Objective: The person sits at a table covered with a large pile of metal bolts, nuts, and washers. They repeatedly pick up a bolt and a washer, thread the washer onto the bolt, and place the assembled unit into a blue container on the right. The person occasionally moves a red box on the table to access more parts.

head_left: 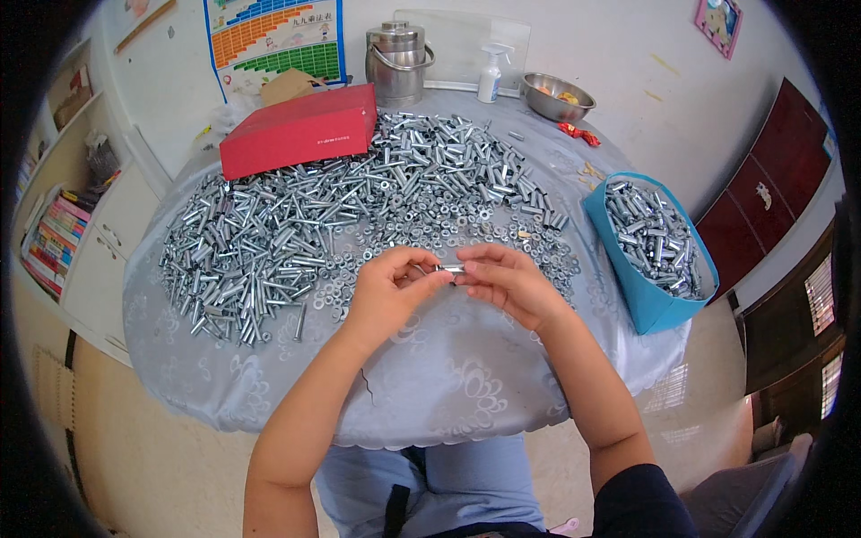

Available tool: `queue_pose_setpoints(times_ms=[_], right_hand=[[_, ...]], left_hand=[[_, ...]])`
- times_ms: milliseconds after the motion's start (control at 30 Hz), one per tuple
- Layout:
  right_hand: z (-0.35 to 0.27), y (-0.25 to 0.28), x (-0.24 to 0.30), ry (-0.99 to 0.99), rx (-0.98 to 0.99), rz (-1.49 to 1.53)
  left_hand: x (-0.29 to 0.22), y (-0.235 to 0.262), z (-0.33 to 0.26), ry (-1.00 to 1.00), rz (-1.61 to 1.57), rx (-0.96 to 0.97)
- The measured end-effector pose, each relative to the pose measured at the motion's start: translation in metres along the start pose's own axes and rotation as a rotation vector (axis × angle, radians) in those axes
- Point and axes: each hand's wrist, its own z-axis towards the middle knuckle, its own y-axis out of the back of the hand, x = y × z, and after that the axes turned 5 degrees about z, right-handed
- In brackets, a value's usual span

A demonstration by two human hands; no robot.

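Observation:
Over the near part of the table, my left hand [395,285] and my right hand [511,282] meet at a small silvery expansion bolt [448,268]. Fingertips of both hands pinch it, one hand at each end, and it lies roughly level. The fingers cover much of it, so its end details are hidden. Just beyond my hands lie many loose nuts and washers [421,220]. Long bolts [242,260] are heaped to the left, and metal sleeves [448,152] are piled farther back.
A blue fabric bin [646,300] full of metal bolts stands at the right. A red box [300,133] rests on the heap at the back left. Behind are a steel pot [395,72], a spray bottle [490,76] and a metal bowl [558,100]. A patterned grey cloth [448,394] covers the table.

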Motion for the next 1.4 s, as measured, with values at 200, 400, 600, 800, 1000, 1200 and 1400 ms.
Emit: queue_pose_setpoints(times_ms=[200,400,600,800,1000,1200,1400], right_hand=[[0.003,0.005,-0.002,0.072,-0.032,-0.026],[0.001,0.002,-0.002,0.244,-0.148,-0.162],[0.001,0.000,-0.002,0.294,-0.039,-0.273],[0.004,-0.001,-0.008,0.261,0.018,-0.303],[0.003,-0.004,-0.011,0.292,-0.004,-0.324],[-0.002,0.011,0.012,0.486,-0.266,-0.474],[-0.006,0.045,0.012,0.524,-0.292,-1.318]], left_hand=[[0.000,0.006,0.003,0.095,-0.084,0.013],[-0.002,0.002,0.003,0.257,-0.252,0.247],[-0.002,0.000,0.001,0.375,-0.256,0.446],[-0.007,0.000,0.000,0.436,-0.284,0.417],[0.005,-0.002,0.001,0.430,-0.207,0.270],[0.011,0.001,0.000,0.367,-0.106,0.081],[0.009,0.003,0.000,0.376,-0.129,-0.012]])
